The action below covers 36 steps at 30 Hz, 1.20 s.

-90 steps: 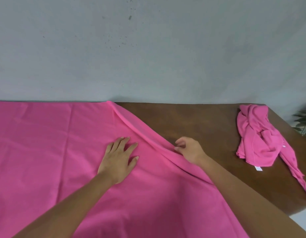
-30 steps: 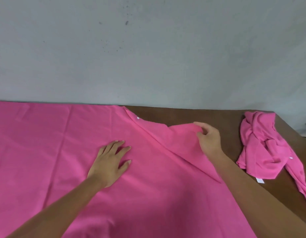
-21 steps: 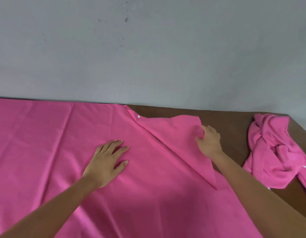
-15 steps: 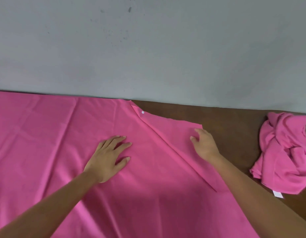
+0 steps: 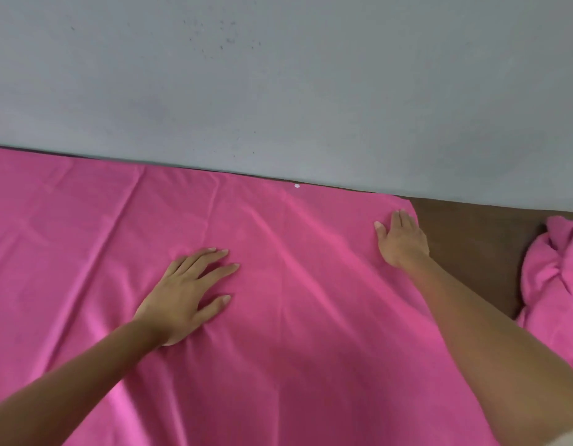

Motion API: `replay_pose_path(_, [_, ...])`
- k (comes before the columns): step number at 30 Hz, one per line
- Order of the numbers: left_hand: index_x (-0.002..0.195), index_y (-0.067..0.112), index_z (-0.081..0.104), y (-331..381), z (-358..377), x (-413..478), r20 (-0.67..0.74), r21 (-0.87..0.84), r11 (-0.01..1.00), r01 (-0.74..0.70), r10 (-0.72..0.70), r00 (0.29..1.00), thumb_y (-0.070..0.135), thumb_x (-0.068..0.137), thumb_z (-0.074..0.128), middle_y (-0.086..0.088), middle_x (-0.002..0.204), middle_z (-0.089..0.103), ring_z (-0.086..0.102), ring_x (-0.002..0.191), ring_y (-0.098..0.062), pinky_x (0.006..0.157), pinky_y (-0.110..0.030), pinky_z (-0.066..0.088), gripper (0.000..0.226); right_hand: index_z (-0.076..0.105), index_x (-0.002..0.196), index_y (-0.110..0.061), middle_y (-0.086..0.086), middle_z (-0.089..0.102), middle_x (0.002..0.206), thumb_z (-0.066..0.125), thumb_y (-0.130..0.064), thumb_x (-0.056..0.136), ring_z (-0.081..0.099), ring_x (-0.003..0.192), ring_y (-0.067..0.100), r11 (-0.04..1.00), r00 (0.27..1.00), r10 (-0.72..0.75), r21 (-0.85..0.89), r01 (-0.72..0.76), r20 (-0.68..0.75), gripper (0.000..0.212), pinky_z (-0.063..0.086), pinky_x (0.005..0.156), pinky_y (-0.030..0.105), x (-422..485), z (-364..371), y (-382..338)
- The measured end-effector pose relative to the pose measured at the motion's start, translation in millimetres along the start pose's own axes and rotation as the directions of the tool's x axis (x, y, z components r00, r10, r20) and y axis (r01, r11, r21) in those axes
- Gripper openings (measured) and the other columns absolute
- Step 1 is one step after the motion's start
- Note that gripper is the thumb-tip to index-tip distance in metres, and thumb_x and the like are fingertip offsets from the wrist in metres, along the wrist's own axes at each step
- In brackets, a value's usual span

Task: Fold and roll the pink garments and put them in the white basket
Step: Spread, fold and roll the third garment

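Observation:
A large pink garment [image 5: 85, 252] lies spread flat over most of the brown table [image 5: 472, 246], its far edge along the wall. A small white button [image 5: 297, 186] shows near that far edge. My left hand [image 5: 188, 291] presses flat on the middle of the cloth, fingers spread. My right hand [image 5: 401, 239] lies flat with straight fingers on the garment's far right corner. A second pink garment [image 5: 555, 284] sits crumpled at the right edge of the view. The white basket is not in view.
A grey wall [image 5: 278, 75] rises directly behind the table. Bare brown table shows only between the spread garment and the crumpled one.
My right hand let go of the folded-over flap, swept it outward to the right and now lies flat on its corner. The diagonal fold is gone. My left hand stayed pressed.

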State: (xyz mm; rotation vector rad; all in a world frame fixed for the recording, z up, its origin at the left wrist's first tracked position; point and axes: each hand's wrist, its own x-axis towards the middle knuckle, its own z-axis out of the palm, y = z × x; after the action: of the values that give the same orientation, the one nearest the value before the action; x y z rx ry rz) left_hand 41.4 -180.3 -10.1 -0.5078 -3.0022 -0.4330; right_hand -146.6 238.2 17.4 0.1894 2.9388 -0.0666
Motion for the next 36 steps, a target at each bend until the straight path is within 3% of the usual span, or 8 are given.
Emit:
replay_pose_path(5, [0.156, 0.041, 0.033, -2, 1, 0, 0.019, 0.004, 1.0, -0.01, 0.009, 1.0, 0.062, 0.1, 0.032, 0.011, 0.165, 0.025, 0.018, 0.154, -0.012, 0.123, -0.041, 0.021, 0.06, 0.009, 0.16, -0.007, 0.009, 0.007, 0.169, 0.017, -0.055, 0.105, 0.009, 0.155, 0.025, 0.999, 1.0, -0.02, -0.031, 0.02, -0.006, 0.073, 0.017, 0.125, 0.044, 24, -5, 8])
replay_pose_path(8, [0.157, 0.04, 0.032, -1, 0, 1, 0.033, 0.017, 1.0, -0.005, 0.005, 0.999, 0.062, 0.101, 0.03, 0.009, 0.165, 0.026, 0.019, 0.154, -0.014, 0.122, -0.042, 0.023, 0.06, 0.009, 0.16, -0.008, 0.01, 0.008, 0.169, 0.017, -0.057, 0.105, 0.009, 0.155, 0.028, 0.999, 1.0, -0.014, -0.042, 0.015, 0.024, 0.075, 0.018, 0.124, 0.048, 30, -11, 6])
replay_pose_path(11, [0.157, 0.038, 0.031, 2, 1, 2, 0.039, 0.037, 0.999, 0.002, -0.004, 0.999, 0.061, 0.101, 0.028, 0.006, 0.165, 0.026, 0.02, 0.154, -0.017, 0.122, -0.044, 0.023, 0.06, 0.02, 0.158, -0.007, 0.015, 0.023, 0.164, 0.022, -0.057, 0.105, 0.019, 0.151, 0.034, 0.999, 0.999, 0.033, -0.026, -0.033, -0.003, 0.073, 0.024, 0.121, 0.051, 21, -17, 0])
replay_pose_path(16, [0.155, 0.034, 0.036, 7, 0, 3, 0.049, 0.033, 0.999, 0.017, -0.018, 0.999, 0.059, 0.1, 0.027, 0.001, 0.164, 0.029, 0.021, 0.153, -0.021, 0.123, -0.044, 0.021, 0.062, 0.032, 0.154, -0.008, 0.016, 0.036, 0.157, 0.034, -0.051, 0.105, 0.029, 0.146, 0.035, 0.985, 0.996, -0.05, 0.16, 0.062, -0.078, 0.065, 0.028, 0.12, 0.05, -49, -2, -9])
replay_pose_path(21, [0.151, 0.024, 0.043, 28, -4, 12, 0.062, 0.006, 1.0, -0.006, 0.005, 0.998, 0.059, 0.097, 0.026, -0.004, 0.16, 0.032, 0.024, 0.15, -0.026, 0.119, -0.048, 0.023, 0.066, 0.043, 0.15, -0.009, 0.012, 0.044, 0.153, 0.032, -0.056, 0.101, 0.035, 0.142, 0.031, 0.976, 0.979, -0.103, 0.174, 0.133, -0.174, 0.069, 0.03, 0.118, 0.048, -165, 35, 5])
replay_pose_path(26, [0.157, 0.026, 0.031, 64, 6, 24, 0.117, -0.042, 0.977, -0.208, 0.212, 0.97, 0.058, 0.098, 0.024, -0.003, 0.164, 0.023, 0.013, 0.154, -0.025, 0.123, -0.044, 0.015, 0.067, 0.036, 0.155, -0.021, 0.003, 0.032, 0.162, 0.008, -0.071, 0.091, 0.026, 0.15, 0.025, 0.994, 0.992, 0.021, 0.113, -0.006, -0.127, 0.086, 0.023, 0.122, 0.044, -263, 62, 30])
replay_pose_path(30, [0.16, 0.028, 0.025, 95, 18, 29, 0.155, -0.063, 0.941, -0.332, 0.338, 0.928, 0.058, 0.1, 0.027, 0.001, 0.166, 0.019, 0.008, 0.155, -0.022, 0.125, -0.039, 0.005, 0.066, 0.026, 0.159, -0.029, -0.002, 0.024, 0.166, 0.005, -0.074, 0.092, 0.02, 0.152, 0.021, 0.984, 0.981, 0.15, 0.115, -0.137, -0.119, 0.083, 0.02, 0.124, 0.042, -323, 73, 50])
replay_pose_path(36, [0.16, 0.034, 0.023, 120, 34, 29, 0.175, -0.044, 0.908, -0.417, 0.417, 0.892, 0.065, 0.097, 0.008, 0.003, 0.169, 0.013, 0.004, 0.156, -0.02, 0.122, -0.038, 0.0, 0.072, 0.009, 0.161, -0.036, -0.007, 0.008, 0.168, 0.001, -0.076, 0.092, 0.006, 0.156, 0.017, 0.956, 0.956, 0.276, 0.13, -0.263, -0.097, 0.08, 0.012, 0.126, 0.04, -391, 85, 85])
